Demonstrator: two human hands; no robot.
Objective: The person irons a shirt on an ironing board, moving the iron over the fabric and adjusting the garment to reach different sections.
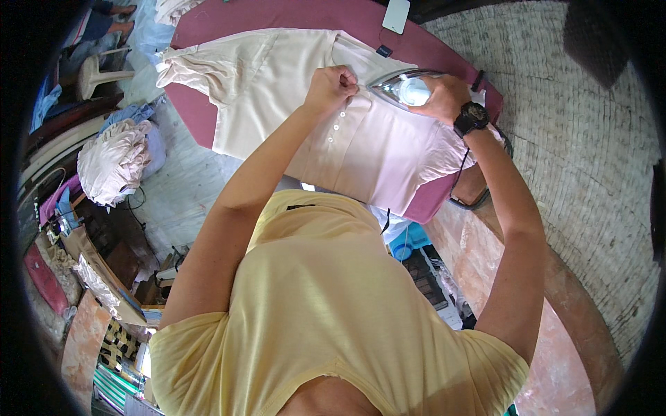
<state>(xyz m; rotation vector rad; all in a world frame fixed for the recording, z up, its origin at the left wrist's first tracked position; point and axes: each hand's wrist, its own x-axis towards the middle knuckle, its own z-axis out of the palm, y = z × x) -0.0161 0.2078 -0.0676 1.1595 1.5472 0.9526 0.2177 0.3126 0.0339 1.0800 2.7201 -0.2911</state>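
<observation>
A cream blouse (pixel 277 90) with short gathered sleeves and a buttoned front placket lies spread on a maroon ironing board (pixel 194 116). My right hand (pixel 447 98), a black watch on its wrist, grips a clothes iron (pixel 406 89). The iron rests on the blouse near the neckline, its tip pointing left toward the placket. Just left of that tip, my left hand (pixel 332 90) pinches the blouse's fabric at the upper placket. White buttons (pixel 336 127) show below that hand. A dark neck label (pixel 384 50) and a pale hang tag (pixel 396 16) lie beyond the iron.
The iron's dark cord (pixel 454 187) loops at the board's right end. A rough pale wall (pixel 562 159) stands close on the right. Bundled garments (pixel 116 163) sit on the floor at left, near a plastic chair (pixel 97 75). Another person's feet (pixel 123 19) show at far left.
</observation>
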